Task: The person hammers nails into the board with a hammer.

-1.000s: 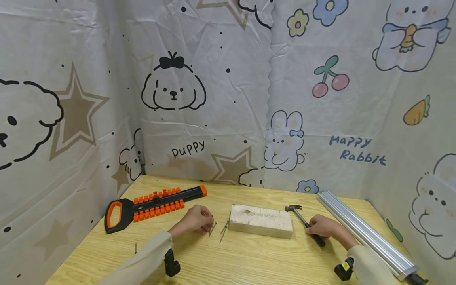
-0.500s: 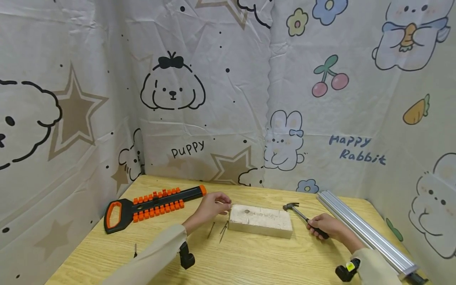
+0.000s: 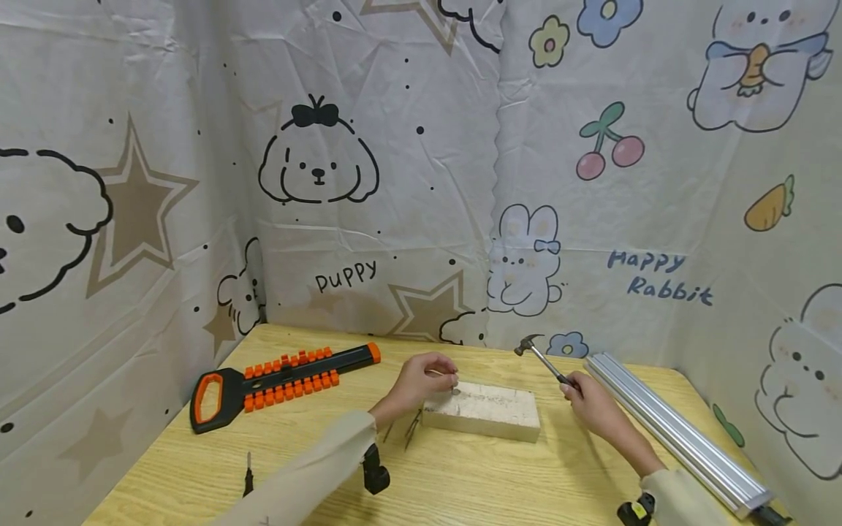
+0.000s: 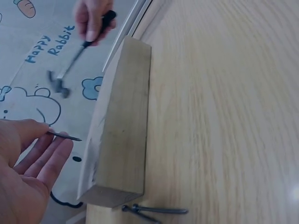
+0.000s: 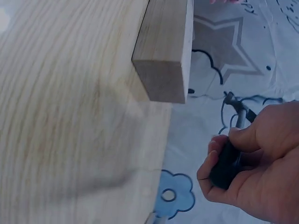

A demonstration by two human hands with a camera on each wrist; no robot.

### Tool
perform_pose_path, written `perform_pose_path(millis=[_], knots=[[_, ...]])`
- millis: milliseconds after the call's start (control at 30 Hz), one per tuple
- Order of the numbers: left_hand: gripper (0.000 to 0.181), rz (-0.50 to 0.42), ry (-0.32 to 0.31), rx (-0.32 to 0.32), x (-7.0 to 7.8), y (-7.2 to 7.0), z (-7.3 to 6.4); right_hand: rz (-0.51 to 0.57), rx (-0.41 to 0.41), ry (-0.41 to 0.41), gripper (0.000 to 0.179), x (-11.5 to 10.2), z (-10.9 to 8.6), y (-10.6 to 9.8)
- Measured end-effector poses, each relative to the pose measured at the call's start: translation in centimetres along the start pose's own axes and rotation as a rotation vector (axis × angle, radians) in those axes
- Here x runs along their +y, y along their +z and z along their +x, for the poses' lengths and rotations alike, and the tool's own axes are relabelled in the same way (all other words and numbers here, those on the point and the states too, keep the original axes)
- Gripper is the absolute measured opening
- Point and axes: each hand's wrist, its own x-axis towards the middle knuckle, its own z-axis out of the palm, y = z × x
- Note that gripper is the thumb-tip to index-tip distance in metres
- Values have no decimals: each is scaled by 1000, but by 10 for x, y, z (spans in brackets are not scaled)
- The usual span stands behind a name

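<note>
A nail (image 4: 65, 136) is pinched between the thumb and fingers of my left hand (image 4: 35, 161), its point aimed toward the top face of a wooden block (image 4: 124, 116). In the head view that left hand (image 3: 424, 380) is over the block's left end. My right hand (image 3: 592, 402) grips the dark handle of a claw hammer (image 3: 542, 358), raised off the table to the right of the block (image 3: 487, 420). The right wrist view shows the fingers of my right hand (image 5: 261, 163) wrapped round the handle of the hammer (image 5: 229, 158).
Several loose nails (image 3: 412, 429) lie by the block's left end. Behind my left arm is a black-and-orange holder (image 3: 289, 380); a small dark tool (image 3: 248, 475) lies near my left sleeve. A long silver metal bar (image 3: 677, 431) runs along the table's right side.
My left hand has moved from the loose nails rightward to over the block, with a nail in its fingers. My right hand has lifted the hammer off the table.
</note>
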Motion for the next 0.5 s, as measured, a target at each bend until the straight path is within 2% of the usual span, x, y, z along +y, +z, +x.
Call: perform_pose_path(millis=[167,367,500], knots=[[13,-2,7,3,-3,8,0,19,1,-78,13,-21,-3,-4],[14,-9,27,9,-2,13,1,7,-53,-91,11,-41,-7,-7],[17,-2,44,12,-2,15,2,-33,-23,-127,10,-49,-10,-4]])
